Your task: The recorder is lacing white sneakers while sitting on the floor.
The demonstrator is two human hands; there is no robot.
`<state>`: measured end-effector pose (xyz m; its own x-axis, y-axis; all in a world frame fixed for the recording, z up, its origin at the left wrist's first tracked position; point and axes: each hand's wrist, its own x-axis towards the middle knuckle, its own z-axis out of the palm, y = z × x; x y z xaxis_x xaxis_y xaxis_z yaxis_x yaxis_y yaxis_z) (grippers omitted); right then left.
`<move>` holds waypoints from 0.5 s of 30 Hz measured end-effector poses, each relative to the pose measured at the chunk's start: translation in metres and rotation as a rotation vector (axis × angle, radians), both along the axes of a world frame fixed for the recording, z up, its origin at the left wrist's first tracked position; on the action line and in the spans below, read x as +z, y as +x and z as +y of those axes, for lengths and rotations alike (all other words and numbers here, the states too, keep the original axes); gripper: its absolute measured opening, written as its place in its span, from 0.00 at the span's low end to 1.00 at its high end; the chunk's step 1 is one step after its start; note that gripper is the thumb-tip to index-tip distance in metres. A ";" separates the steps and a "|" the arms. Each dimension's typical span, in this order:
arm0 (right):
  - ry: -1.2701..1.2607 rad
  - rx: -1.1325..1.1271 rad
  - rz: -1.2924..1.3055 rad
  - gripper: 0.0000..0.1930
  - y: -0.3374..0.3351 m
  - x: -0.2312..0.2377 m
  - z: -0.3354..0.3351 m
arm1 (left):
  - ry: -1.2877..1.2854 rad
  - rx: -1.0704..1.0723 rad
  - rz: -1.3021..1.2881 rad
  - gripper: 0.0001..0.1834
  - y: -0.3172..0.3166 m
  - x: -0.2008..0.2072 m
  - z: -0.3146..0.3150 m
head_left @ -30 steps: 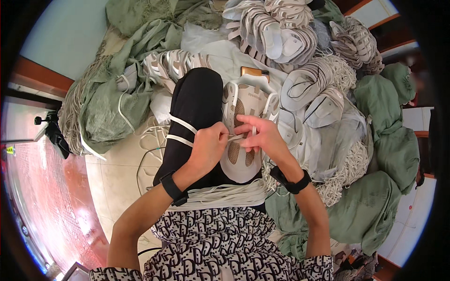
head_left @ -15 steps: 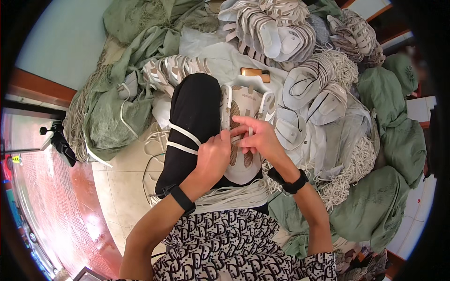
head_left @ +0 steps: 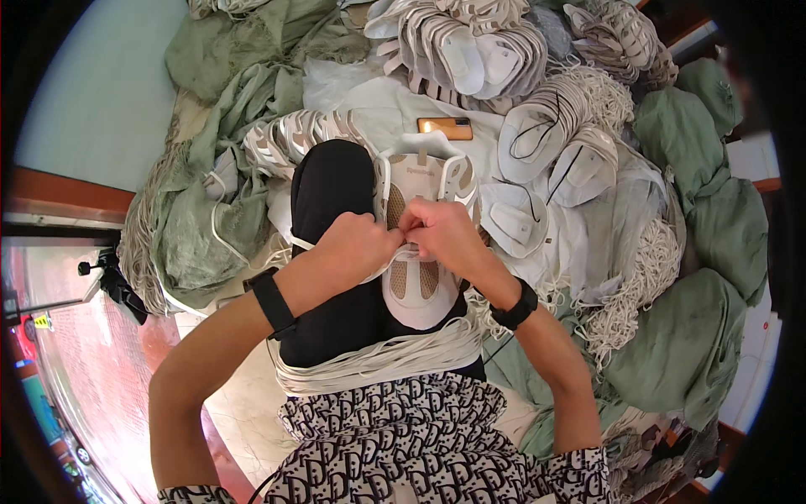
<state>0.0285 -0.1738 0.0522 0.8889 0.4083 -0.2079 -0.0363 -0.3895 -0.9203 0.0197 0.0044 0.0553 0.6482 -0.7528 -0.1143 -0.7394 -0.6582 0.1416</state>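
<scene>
Left hand (head_left: 357,244), at nine o'clock to the shoe (head_left: 409,309), is closed, fingertips pinched together, apparently on a pale lace (head_left: 405,254) that they mostly hide. Just one shoe is in hand; it lies on the lap beside the black trouser leg (head_left: 332,181), toe toward six o'clock. Right hand (head_left: 441,235), over its three o'clock side, pinches likewise, tips meeting the left's. The step in hand looks like handling the lace across the shoe's middle, and the next move probably calls for a firm pinch and even tension from both sides. Counting left to right: one big green sack (head_left: 197,244) at nine; one wristband (head_left: 269,303) per arm, so two; at least three shoes in a row (head_left: 306,134) between ten and eleven; one bundle of laces (head_left: 378,363) at six; one phone (head_left: 446,128) at twelve; a shoe stack (head_left: 537,143) at two, too overlapped to count; one lace tangle (head_left: 634,323) at four; and several merging sacks (head_left: 701,185) from three to four.
</scene>
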 end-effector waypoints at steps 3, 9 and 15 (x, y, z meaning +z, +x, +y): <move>-0.155 0.106 -0.258 0.06 0.003 -0.003 0.005 | -0.036 -0.044 -0.108 0.10 -0.006 -0.006 0.005; -0.390 0.368 -0.480 0.11 0.015 -0.001 0.008 | -0.159 -0.079 -0.285 0.08 -0.015 -0.012 0.012; -0.317 0.316 -0.220 0.09 0.015 0.001 0.013 | -0.207 -0.014 -0.326 0.09 -0.018 -0.013 0.007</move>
<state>0.0430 -0.1608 0.0536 0.7684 0.6121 -0.1865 0.3108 -0.6117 -0.7274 0.0018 0.0111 0.0425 0.6150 -0.7475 0.2512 -0.7763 -0.6298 0.0264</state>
